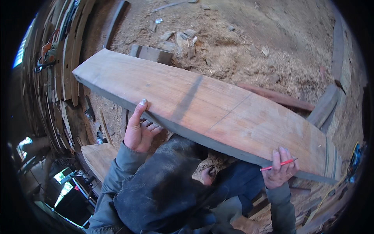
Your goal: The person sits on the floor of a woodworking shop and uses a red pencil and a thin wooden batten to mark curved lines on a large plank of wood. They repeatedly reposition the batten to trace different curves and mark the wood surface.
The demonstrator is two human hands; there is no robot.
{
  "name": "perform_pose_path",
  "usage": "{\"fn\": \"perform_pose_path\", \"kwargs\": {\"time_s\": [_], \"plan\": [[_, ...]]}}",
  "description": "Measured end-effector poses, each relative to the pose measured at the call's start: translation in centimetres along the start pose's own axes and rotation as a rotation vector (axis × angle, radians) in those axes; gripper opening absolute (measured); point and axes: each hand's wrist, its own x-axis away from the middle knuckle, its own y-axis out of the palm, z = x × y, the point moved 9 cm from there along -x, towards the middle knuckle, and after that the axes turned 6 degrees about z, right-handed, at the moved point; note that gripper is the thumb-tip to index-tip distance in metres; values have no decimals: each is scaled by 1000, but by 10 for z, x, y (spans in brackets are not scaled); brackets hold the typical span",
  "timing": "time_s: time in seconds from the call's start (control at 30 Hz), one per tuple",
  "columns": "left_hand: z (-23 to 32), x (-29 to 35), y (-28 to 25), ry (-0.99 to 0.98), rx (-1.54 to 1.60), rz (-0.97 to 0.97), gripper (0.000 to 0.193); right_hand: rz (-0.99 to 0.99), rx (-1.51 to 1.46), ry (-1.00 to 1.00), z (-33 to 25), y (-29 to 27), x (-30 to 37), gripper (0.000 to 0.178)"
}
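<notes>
A long, thick wooden plank (156,84) lies slantwise before me, its left end farther away. A dark grey band crosses its middle, a thin drawn line runs to the right of that, and dark stripes mark the right end. My left hand (139,132) grips the near edge, thumb on the edge and fingers partly underneath. At the right part of the same edge, my right hand (279,168) rests with its fingers curled over the top. A red pencil (272,167) is held between those fingers, its dark tip pointing right.
Wood shavings cover the ground beyond the plank. A wooden block (154,54) sits behind its left end, and a reddish timber strip (276,96) behind its right. Boards lean at left near an orange tool (47,52). Another pale board (97,158) lies beside my left forearm.
</notes>
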Motion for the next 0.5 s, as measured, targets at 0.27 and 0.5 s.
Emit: {"fn": "perform_pose_path", "kwargs": {"time_s": [0.27, 0.5], "plan": [[111, 45, 60, 914, -1065, -188, 67, -124, -205, 92, 65, -10, -92, 83], [107, 27, 143, 1885, -1427, -545, 95, -166, -232, 28, 63, 2, -91, 89]]}}
